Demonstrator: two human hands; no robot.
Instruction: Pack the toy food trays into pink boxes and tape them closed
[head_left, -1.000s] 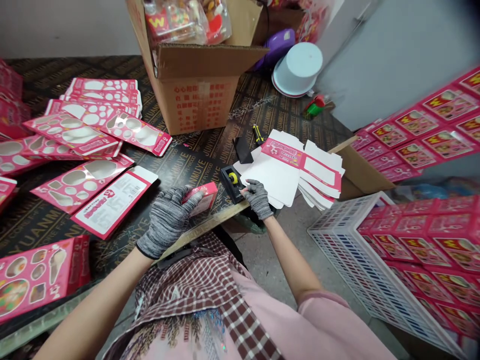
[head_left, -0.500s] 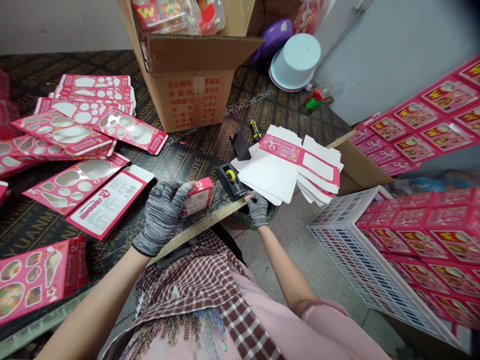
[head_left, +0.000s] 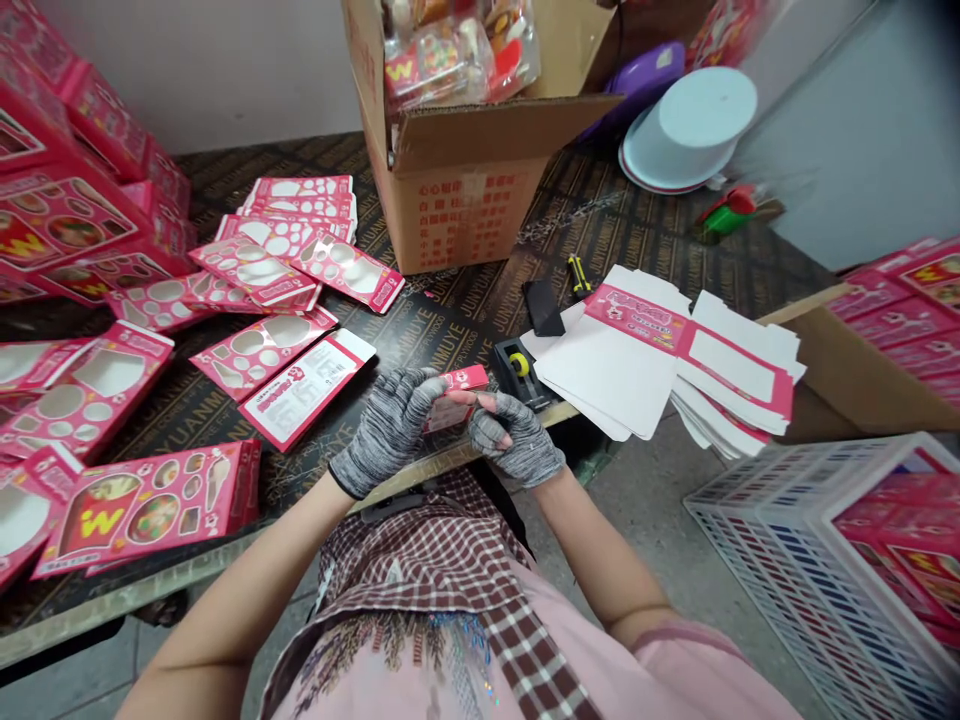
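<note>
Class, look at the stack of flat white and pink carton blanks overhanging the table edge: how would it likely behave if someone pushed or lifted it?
The stack of carton blanks looks like thin card, so single sheets probably flex and feel light. The sheets lie fanned and loose, so a push would likely slide them apart. Part of the stack overhangs the table edge, so it may slip off.

A dark printed table (head_left: 450, 310) holds an open cardboard carton (head_left: 465, 170) stuffed with bagged toys. Flat pink window boxes (head_left: 285, 260) lie scattered to the left. A black tape dispenser (head_left: 519, 368) sits beside a stack of white and pink card blanks (head_left: 660, 360). A white basin (head_left: 690, 125) rests upside down behind. A white plastic crate (head_left: 795, 560) stands on the floor at right.
</note>
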